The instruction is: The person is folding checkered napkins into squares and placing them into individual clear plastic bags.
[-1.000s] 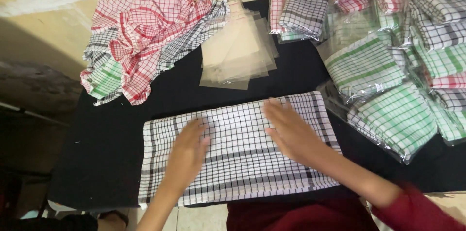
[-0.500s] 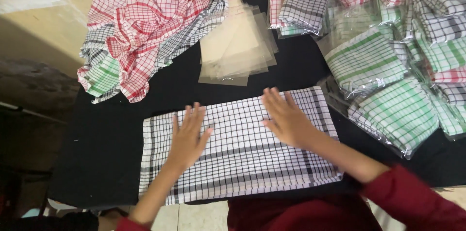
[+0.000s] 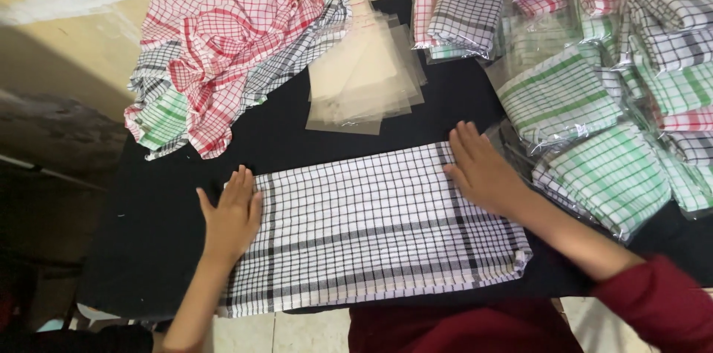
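Checked cloth (image 3: 371, 230) — left hand (image 3: 232, 218) and right hand (image 3: 483, 171) flat, unclenched, at its opposite edges.

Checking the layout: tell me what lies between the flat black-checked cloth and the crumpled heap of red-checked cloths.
In the head view, only bare black table top lies between the black-checked cloth and the crumpled heap; the clear bags sit off to the side.

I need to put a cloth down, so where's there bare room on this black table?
Bare table lies left of the black-checked cloth, below the crumpled cloth pile; the left hand borders it. A narrower strip runs between that cloth and the clear bags. The right side, past the right hand, is crowded with bagged cloths.
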